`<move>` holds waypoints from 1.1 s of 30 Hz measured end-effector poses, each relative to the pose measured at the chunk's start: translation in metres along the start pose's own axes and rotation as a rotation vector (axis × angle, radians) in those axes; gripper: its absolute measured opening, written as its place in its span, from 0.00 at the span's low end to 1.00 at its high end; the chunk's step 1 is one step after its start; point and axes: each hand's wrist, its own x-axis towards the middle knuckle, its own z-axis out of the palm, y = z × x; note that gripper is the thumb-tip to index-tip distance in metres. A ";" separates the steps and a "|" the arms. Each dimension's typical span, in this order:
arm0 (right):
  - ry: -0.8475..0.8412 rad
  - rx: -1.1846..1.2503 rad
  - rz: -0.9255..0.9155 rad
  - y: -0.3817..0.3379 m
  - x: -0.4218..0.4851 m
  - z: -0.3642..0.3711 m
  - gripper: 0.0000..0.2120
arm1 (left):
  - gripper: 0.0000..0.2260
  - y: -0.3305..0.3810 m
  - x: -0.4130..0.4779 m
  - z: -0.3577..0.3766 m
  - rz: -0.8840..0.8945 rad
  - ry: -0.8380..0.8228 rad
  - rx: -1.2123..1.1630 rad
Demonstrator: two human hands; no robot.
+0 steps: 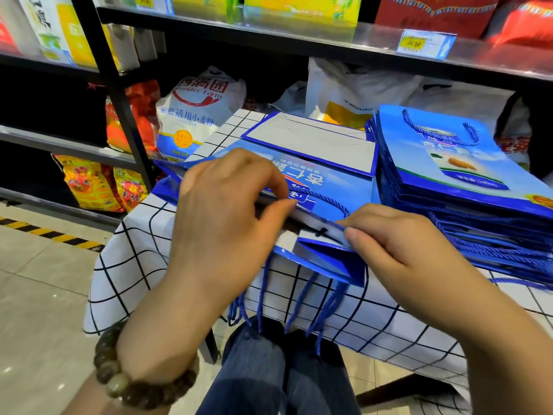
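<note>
a blue paper bag (338, 187) is laid flat on a checked tablecloth (134, 265), with its mouth turned toward the person and its folded white bottom (314, 139) pointed at the shelves. the upper edge of the mouth is pinched between thumb and forefinger of the left hand (227, 211), whose other fingers are curled over the printed face. the right corner of the mouth, at the side fold, is pinched by the right hand (398, 247), the thumb being pressed on the white inner side. the mouth is parted a little between the two hands. blue rope handles (302, 304) are hung over the table's near edge. a stack of flat blue bags (443, 163) is set just beside it on the right. a white flour sack (194, 115) is seen on the shelf behind. a beaded bracelet (131, 381) is worn on the left wrist.
</note>
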 end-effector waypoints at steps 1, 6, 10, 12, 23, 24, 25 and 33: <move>0.012 -0.026 0.007 -0.001 0.000 0.001 0.13 | 0.05 0.005 -0.005 0.003 -0.011 0.018 0.016; 0.015 -0.133 0.025 -0.007 0.001 0.003 0.18 | 0.13 0.020 -0.019 0.013 -0.032 -0.126 0.257; -0.009 -0.237 0.068 -0.016 0.000 0.001 0.23 | 0.12 0.024 -0.010 0.010 -0.019 -0.227 0.342; -0.002 -0.276 0.087 -0.019 0.000 0.001 0.21 | 0.12 0.026 -0.007 0.013 -0.024 -0.269 0.358; 0.086 -0.300 0.118 -0.020 -0.001 0.012 0.10 | 0.18 0.026 -0.008 0.022 0.011 -0.309 0.427; 0.102 -0.304 0.115 -0.019 -0.001 0.015 0.09 | 0.16 0.026 -0.009 0.023 -0.013 -0.307 0.425; 0.129 -0.313 0.110 -0.019 -0.001 0.017 0.07 | 0.14 0.026 -0.009 0.025 -0.035 -0.303 0.419; 0.353 -0.297 0.067 -0.015 -0.004 0.030 0.08 | 0.07 0.027 -0.015 0.033 0.016 -0.252 0.480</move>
